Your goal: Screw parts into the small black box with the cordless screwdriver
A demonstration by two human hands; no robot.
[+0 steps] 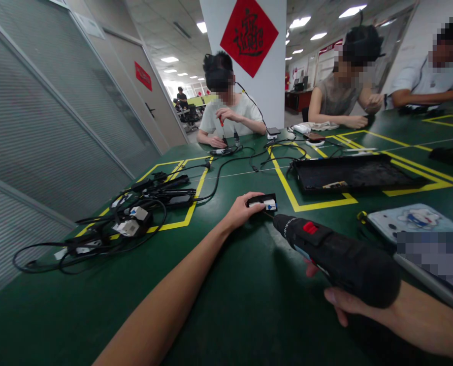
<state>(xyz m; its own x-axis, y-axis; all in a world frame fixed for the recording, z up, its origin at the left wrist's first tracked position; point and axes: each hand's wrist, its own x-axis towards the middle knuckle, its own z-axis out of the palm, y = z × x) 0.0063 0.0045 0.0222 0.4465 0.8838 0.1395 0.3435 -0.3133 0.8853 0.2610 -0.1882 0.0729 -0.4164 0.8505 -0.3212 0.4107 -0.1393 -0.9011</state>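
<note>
My left hand (240, 211) pins a small black adapter (263, 202) flat on the green table (226, 305). My right hand (343, 300) grips a black electric screwdriver (335, 256), its tip at the adapter.

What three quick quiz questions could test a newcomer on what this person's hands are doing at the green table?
1. True or false: the right hand grips a black power screwdriver.
2. What does the left hand hold down?
A. a small black box
B. a cup
C. a book
3. Fill in: the black tray lies inside ____ tape lines.

Key: 1 true; 2 A; 3 yellow.
</note>
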